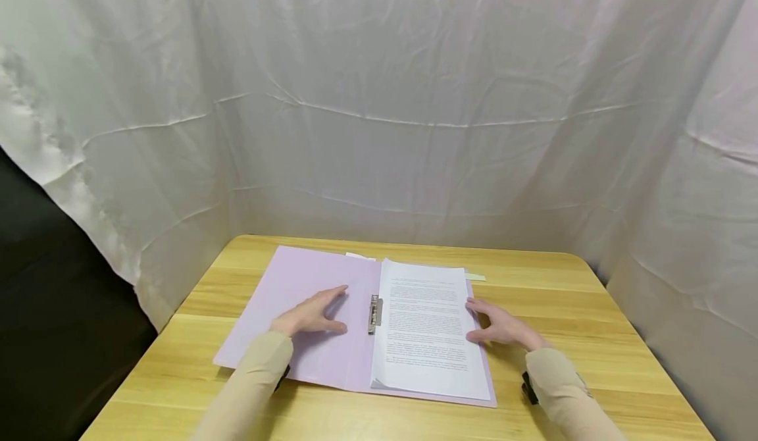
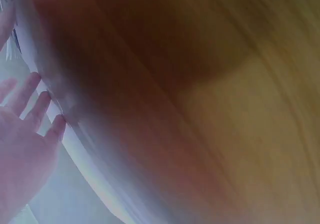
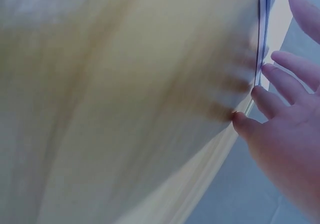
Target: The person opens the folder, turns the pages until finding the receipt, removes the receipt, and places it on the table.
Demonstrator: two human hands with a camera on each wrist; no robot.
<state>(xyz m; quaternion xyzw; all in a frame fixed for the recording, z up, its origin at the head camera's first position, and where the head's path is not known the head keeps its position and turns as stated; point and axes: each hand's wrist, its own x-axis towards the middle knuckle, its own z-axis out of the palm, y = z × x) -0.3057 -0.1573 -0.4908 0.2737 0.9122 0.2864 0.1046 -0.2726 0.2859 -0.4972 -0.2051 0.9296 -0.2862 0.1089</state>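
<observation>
A lilac folder [image 1: 349, 362] lies spread flat on the wooden table in the head view. On its right half sits a stack of printed sheets [image 1: 429, 322], with a metal clip [image 1: 373, 314] along the spine beside them. My left hand [image 1: 310, 314] is over the folder's left cover, thumb and fingers apart, holding nothing. At the right edge of the folder and stack is my right hand [image 1: 500, 326], its fingertips right at that edge. The right wrist view shows those fingers [image 3: 285, 83] spread along the folder's thin edge.
Behind the folder's top edge, a white slip [image 1: 360, 256] and a pale green strip [image 1: 476, 277] stick out. The wooden table [image 1: 592, 362] runs up to a hanging light cloth [image 1: 414, 131] at the back and sides. Dark material [image 1: 59, 309] shows at far left.
</observation>
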